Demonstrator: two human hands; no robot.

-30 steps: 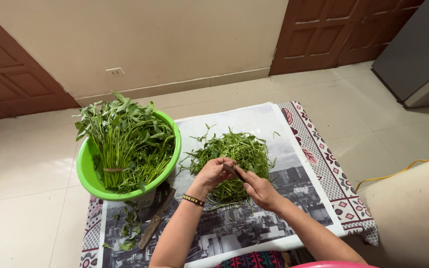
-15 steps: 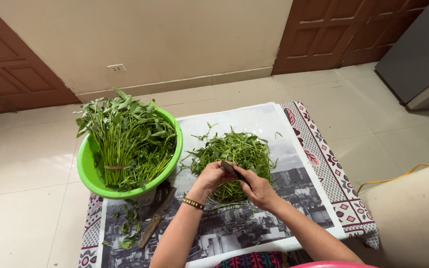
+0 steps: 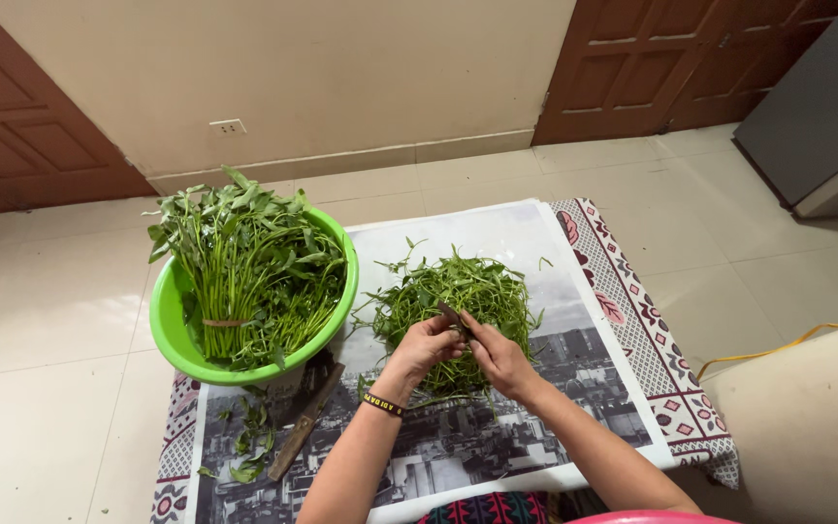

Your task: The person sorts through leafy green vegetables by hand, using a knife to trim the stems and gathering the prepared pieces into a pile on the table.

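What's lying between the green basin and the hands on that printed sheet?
In the head view, between the green basin and the left hand, a knife lies on the printed sheet, with loose leaf scraps beside it.

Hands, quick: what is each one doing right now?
Left hand: closed on a green stem.
Right hand: closed, pinching the same stem.

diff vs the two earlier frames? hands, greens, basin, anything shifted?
Little changed. Both hands stay together over the pile of picked greens; the left hand and right hand keep pinching a thin dark stem between them, and the fingers only shifted slightly around it. Nothing was let go. The green basin with its bundled greens, the knife and the printed sheet lie as before.
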